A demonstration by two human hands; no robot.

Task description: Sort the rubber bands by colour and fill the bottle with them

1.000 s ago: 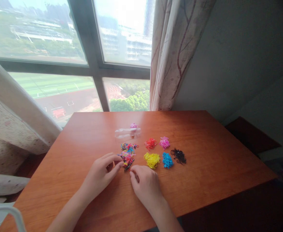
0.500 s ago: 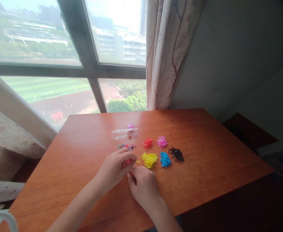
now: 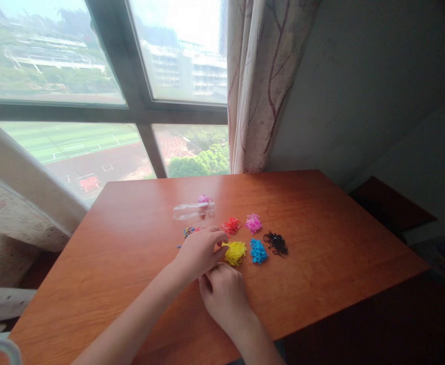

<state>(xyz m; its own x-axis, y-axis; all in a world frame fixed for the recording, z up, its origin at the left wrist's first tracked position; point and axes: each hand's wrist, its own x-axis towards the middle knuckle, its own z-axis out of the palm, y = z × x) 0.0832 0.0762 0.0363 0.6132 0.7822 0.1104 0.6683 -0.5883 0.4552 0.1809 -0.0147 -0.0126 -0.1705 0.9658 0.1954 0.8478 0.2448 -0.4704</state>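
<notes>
Over to the bare left hand [image 3: 202, 251], stretched across toward three o'clock, thumb and forefinger parted right at the nine o'clock edge of a bright yellow heap of thin rubbery loops [image 3: 236, 254]; cannot tell whether with a loop between the tips; down at five o'clock from there to the bare right hand [image 3: 224, 291], knuckles up, fingers curled in, tips hidden behind the left; cannot tell whether pinching anything or just pressed together, and too close to call touching or apart!

Outward from the yellow; at twelve o'clock, near, a loose red heap of thin loops [image 3: 231, 226]; at one, a fluffy pink heap of loops [image 3: 253, 223]; at three, a compact sky-blue heap of loops [image 3: 258, 252]; farther along toward three, a straggly black heap of loops [image 3: 276, 244]; round to ten for a mixed-colour heap of loops [image 3: 189, 232], largely covered by the left hand; out at eleven, a long, clear, shiny plastic packet [image 3: 186, 211], lying flat and a bit blurred, with a rounded purple-pink bundle [image 3: 204, 198] by the far right end; cannot tell whether inside or behind; all on a glossy reddish-brown wooden table [image 3: 321, 213]; beyond, at eleven, a grey-framed glass window [image 3: 142, 114]; just past twelve, a pale, branch-patterned fabric curtain [image 3: 264, 76].
</notes>
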